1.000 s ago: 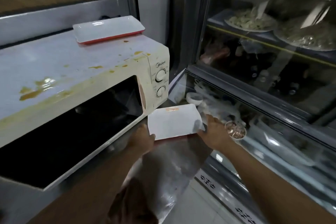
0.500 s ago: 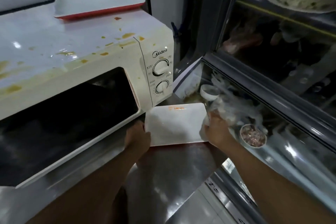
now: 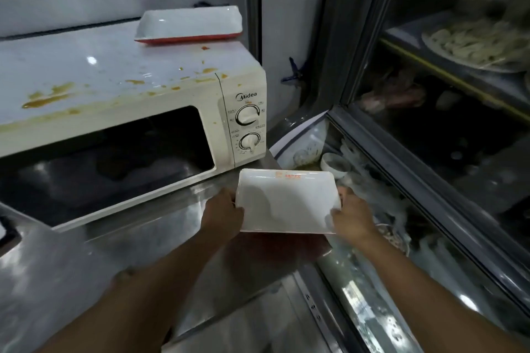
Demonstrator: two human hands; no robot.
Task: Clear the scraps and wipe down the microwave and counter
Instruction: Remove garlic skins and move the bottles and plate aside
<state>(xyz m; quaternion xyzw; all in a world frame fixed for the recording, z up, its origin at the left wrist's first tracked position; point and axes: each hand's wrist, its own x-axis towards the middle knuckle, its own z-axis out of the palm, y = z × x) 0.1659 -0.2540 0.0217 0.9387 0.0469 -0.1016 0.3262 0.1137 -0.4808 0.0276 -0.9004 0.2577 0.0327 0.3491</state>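
While I hold the white tray by both short ends, head view has it at about 6 o'clock from the microwave dial panel, just off the counter front-right corner, over the gap toward the glass display case.

Left hand: fingers curled round the tray's left edge, gripping. Right hand: thumb over the right edge, gripping too. Whether the tray rests on the steel or hangs free, can't tell; a red underside shows at its near edge.

Tray interior looks bare apart from orange print at its 12 o'clock rim. No scraps visible in it.

Second tray of the same kind sits on the microwave top, at 12 o'clock from the dials, against the back wall. Orange-brown sauce spills run across the top from 9 o'clock toward the front lip, with smaller spots near the dial panel seam. None wiped yet, in my judgement; no cloth in view.

Risks:
- Tray sits half past the counter edge. A slack grip on the right side likely tips it toward the case glass.
- Small bowl just at the tray's 1 o'clock corner; pushing forward could knock it.
- Lifting toward the microwave top risks dragging the underside through wet sauce, spreading the mess.
- Stacking on the upper tray without squaring it could slide both off.
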